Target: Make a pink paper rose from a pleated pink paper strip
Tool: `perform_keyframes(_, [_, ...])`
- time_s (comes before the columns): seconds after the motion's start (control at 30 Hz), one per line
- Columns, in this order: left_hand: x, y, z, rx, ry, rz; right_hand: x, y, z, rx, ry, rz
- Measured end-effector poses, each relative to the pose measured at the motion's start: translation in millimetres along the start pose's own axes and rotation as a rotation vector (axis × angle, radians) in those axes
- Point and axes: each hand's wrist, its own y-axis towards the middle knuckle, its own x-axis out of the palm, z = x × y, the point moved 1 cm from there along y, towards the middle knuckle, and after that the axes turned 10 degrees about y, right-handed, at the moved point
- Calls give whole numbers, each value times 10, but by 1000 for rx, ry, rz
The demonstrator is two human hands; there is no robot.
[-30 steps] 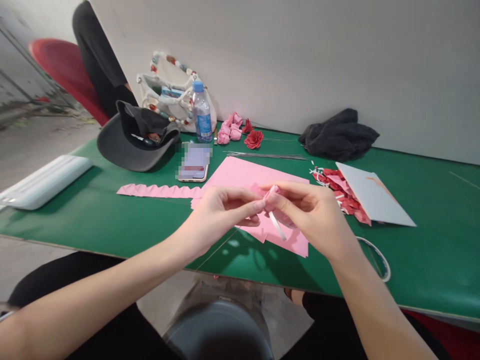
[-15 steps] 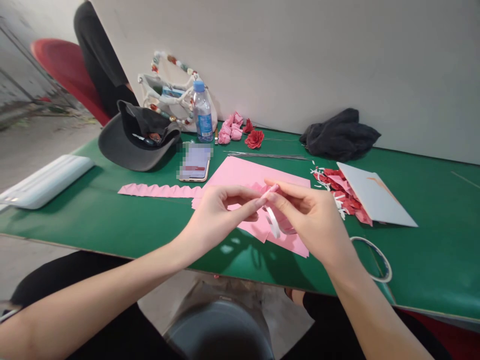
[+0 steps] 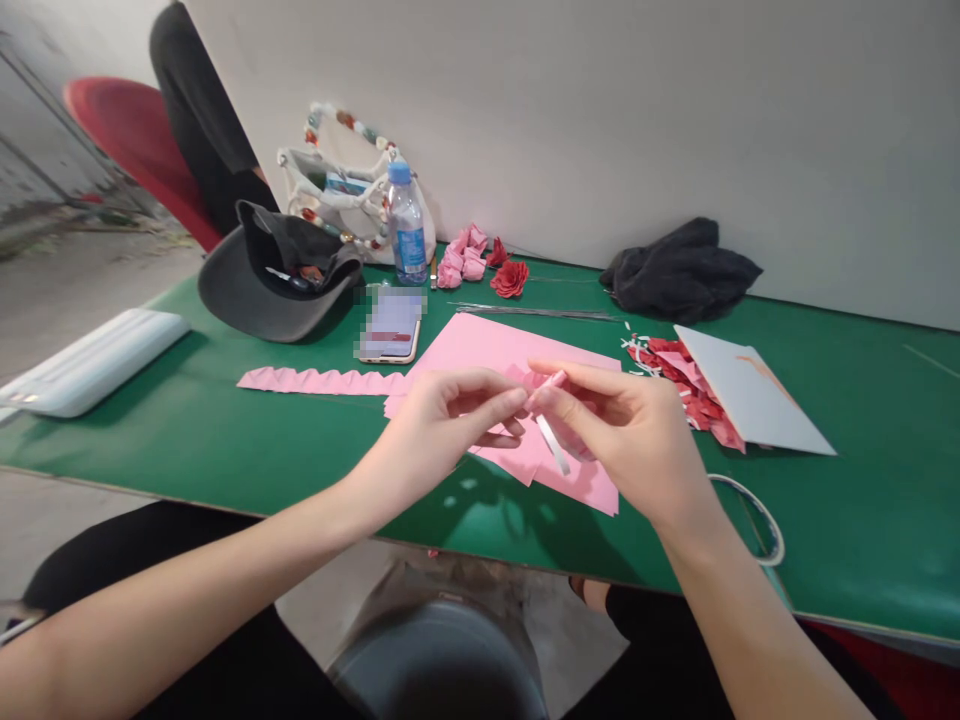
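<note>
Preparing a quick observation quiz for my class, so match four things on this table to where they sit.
Things:
1. water bottle
2. red paper rose
3. pleated pink paper strip
4. dark bunched cloth

Places:
A. against the wall
B. upright before the white beaded bag
C. flat, running left from the pink sheet
D. beside the pink paper flowers

Pairs: 1-B; 2-D; 3-C; 4-A

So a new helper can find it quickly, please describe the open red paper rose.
At the far edge of the green table, by the wall, find the pink paper flowers. The rose lies just right of them, round and fully open, larger than the small red flower behind it.
</note>
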Motion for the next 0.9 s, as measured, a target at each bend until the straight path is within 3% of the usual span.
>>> perform_keyframes(0.23, [-34, 21, -3, -82, -55, -88, -11, 5, 10, -39, -22, -6])
perform_keyframes(0.9, [-26, 23, -40, 5, 13, -32, -3, 11, 44, 17, -11, 13])
